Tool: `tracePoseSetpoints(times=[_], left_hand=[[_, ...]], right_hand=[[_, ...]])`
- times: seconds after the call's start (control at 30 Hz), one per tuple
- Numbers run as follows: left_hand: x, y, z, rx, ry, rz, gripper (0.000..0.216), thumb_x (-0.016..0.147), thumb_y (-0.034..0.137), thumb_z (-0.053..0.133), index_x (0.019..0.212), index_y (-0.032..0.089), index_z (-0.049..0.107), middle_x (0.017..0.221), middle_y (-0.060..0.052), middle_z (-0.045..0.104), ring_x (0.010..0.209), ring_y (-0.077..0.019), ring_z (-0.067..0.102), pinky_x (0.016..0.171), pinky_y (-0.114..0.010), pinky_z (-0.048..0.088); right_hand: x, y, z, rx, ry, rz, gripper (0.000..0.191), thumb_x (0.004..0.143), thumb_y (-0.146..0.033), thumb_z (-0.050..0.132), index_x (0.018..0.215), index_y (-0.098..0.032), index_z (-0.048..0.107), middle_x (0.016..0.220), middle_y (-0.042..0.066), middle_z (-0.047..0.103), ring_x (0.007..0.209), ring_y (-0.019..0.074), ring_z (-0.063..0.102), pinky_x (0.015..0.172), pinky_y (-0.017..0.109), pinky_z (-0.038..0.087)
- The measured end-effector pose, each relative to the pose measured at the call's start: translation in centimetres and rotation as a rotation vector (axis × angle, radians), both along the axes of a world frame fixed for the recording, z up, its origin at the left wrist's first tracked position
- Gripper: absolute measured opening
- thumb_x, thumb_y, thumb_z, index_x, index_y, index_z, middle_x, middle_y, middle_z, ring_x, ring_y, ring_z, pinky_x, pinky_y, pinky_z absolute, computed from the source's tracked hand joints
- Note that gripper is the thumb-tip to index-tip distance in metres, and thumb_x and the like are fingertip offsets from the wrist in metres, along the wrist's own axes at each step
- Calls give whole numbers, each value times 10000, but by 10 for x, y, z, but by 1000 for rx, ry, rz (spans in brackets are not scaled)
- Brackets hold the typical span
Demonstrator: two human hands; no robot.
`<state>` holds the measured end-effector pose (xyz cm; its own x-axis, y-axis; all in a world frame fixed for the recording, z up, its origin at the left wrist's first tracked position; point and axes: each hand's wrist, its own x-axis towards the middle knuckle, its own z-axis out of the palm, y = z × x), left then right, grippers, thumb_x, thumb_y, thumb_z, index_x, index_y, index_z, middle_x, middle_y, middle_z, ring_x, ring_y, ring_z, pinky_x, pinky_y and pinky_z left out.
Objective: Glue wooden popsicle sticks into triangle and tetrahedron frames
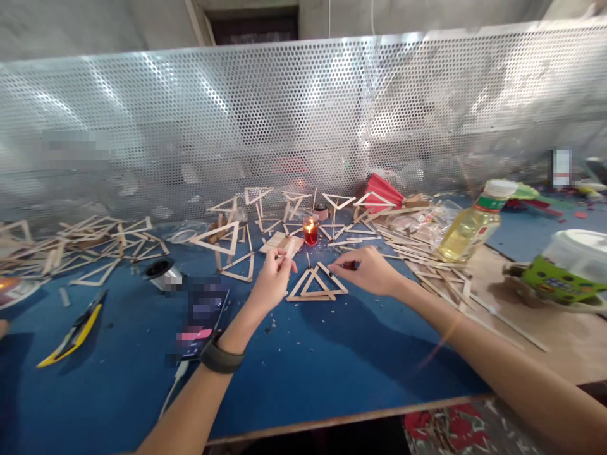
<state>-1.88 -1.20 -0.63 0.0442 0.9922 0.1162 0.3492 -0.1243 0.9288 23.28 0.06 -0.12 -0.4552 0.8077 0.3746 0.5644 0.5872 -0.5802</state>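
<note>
My left hand [272, 278] is closed in a pinch on a short wooden stick [290, 248], held just left of a triangle of wooden sticks [317, 284] lying on the blue table [303, 366]. My right hand [367, 270] is closed on a small dark thing I cannot name, its fingertips touching the triangle's right side. A black band is on my left wrist. A lit red candle [310, 230] stands just behind the triangle.
Several stick triangles [222, 239] lie and stand across the back, against a perforated metal screen [303, 120]. A yellow cutter [76, 328], a tape roll [161, 272] and a phone [203, 313] are at left. An oil bottle [469, 224] and a white tub [569, 265] are at right.
</note>
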Motion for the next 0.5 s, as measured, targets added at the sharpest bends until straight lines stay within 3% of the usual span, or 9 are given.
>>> tracePoseSetpoints(times=[0.13,0.23,0.37,0.5], left_hand=[[3,-4,9,-81,-170,-69,292,932,485,552,999,201,567,976,-87,714,850,-204,630,750,-331,485],[7,-9,13,-84,-268,-95,353,919,525,592,1073,207,576,1094,-115,745,1042,-264,663,892,-404,512],[11,-11,11,-52,-370,-139,392,914,536,621,1129,215,555,1155,-131,754,1184,-301,664,1044,-488,482],[16,-11,7,-24,-365,-164,419,931,543,605,1171,205,546,1200,-140,741,1199,-300,668,1044,-475,502]], right_hand=[[-17,-5,19,-77,4,148,455,976,-470,548,636,-185,649,548,-16,466,547,110,302,530,297,259],[-29,-4,26,-156,6,230,472,982,-477,540,618,-186,619,546,-24,414,541,105,260,518,302,218],[-37,2,23,-234,29,259,388,967,-491,567,779,-197,736,575,-20,482,534,103,289,512,297,219],[-40,10,16,-275,88,266,358,943,-493,600,889,-195,789,676,4,615,557,100,329,518,284,243]])
